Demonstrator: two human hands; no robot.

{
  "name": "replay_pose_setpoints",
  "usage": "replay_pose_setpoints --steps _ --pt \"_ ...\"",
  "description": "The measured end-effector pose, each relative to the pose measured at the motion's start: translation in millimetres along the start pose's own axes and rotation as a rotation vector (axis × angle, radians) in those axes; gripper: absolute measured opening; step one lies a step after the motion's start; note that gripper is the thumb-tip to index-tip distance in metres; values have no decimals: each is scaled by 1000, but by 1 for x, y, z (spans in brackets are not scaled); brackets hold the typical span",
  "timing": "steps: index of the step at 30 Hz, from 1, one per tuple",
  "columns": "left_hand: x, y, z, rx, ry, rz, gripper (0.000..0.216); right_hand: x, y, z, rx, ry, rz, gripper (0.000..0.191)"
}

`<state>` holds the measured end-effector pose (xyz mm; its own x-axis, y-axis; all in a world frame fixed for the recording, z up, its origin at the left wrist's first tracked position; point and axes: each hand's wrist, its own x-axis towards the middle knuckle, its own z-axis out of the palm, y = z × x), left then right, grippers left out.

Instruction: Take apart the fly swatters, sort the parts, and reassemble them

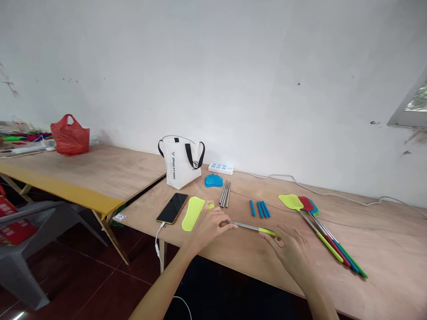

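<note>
My left hand [213,222] pinches the left end of a thin metal rod [245,226] just above the table's front part. At the rod's other end is a yellow-green handle [267,231], and my right hand [290,249] is closed around its tip. A perforated yellow-green fly swatter head [192,214] lies flat just left of my left hand; another bit of yellow-green shows behind the fingers. Past the hands lie several metal rods [225,194], several blue handles [260,209] and blue swatter heads [213,180] in a stack.
Assembled fly swatters [325,233] lie in a bundle to the right. A phone [172,208] with a charging cable rests at the left edge. Behind stand a white bag [183,166] and a power strip [220,168]. A red plastic bag [70,137] sits on the adjoining table.
</note>
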<state>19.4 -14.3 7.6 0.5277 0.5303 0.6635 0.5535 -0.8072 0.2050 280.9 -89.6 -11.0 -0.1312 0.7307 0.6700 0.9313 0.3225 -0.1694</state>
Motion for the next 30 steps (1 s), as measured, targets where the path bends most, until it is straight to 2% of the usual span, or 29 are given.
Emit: replay_pose_setpoints --steps 4,10,13,16,18,21,25,30 --pt "0 1 1 12 -16 3 47 -1 4 -1 28 -32 -38 45" --pt "-3 8 16 -7 -40 38 48 0 -19 11 -23 -53 -164 52" --pt "-4 9 23 -2 -49 35 49 -1 -26 19 -41 -50 -153 52" --pt "-4 8 24 0 -65 58 45 -1 -22 19 -55 -47 -137 44" --pt "-4 5 19 14 -83 90 43 -1 -10 15 -54 -84 -154 39" --pt "-4 -5 6 57 -78 85 41 -2 21 5 -55 -102 -152 40" --pt "-4 -21 -11 106 -100 86 38 -6 72 -2 -82 4 -35 46" --pt "-3 -25 -22 106 -128 79 41 -13 111 -5 -61 67 -27 47"
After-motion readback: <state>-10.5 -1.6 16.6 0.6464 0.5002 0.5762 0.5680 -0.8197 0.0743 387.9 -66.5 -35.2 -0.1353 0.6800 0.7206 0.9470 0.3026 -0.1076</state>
